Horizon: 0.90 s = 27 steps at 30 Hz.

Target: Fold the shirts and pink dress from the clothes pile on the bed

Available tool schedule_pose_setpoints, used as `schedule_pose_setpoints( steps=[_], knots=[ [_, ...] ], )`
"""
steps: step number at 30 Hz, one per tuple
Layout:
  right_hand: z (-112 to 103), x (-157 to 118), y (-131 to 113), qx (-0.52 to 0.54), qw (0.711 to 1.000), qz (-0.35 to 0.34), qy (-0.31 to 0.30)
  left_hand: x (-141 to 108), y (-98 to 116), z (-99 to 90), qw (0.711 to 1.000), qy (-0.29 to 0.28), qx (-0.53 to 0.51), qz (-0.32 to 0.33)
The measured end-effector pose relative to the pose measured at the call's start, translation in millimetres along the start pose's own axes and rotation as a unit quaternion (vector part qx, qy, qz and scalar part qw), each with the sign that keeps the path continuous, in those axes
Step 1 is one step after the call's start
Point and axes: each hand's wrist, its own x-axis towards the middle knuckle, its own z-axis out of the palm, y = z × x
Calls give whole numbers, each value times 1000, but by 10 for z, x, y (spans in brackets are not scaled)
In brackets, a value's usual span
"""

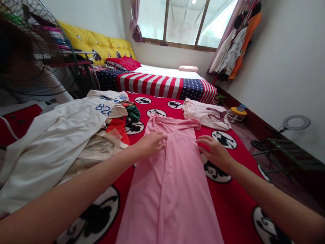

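Observation:
A long pink garment [181,169] lies lengthwise in front of me, with a band across its top edge and a fold down its middle. I cannot tell whether it is a pair of trousers or a skirt. My left hand [153,145] is over its upper left part, fingers loosely bent and apart, nothing gripped. At the right edge of the garment my right hand [214,150] hovers with spread, slightly curved fingers, close to or just touching the cloth. Under everything is a red bedspread [236,186] with black-and-white round motifs.
A heap of clothes with a white shirt [68,118] lies at left. A folded pale pink shirt [205,113] is at the far right of the bedspread. A fan [38,51] stands at upper left, a dark folding stool [294,154] at right, and another bed [157,86] behind.

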Motion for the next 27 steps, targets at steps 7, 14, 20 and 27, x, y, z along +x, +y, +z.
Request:
schedule_pose_setpoints(
  steps=[7,14,20,27],
  knots=[
    [-212,-1578,-594,57,994,-35,-85,-1633,417,-16,999,-30,-20,-7],
    [-177,-2026,-892,75,991,-77,-83,-2348,409,17,997,-74,11,11],
    [-50,-1968,-1037,48,984,-159,-65,-2401,527,-90,990,-137,30,18],
    [39,-1847,-1073,68,970,-231,-44,-2217,654,36,987,-103,10,125]
  ],
)
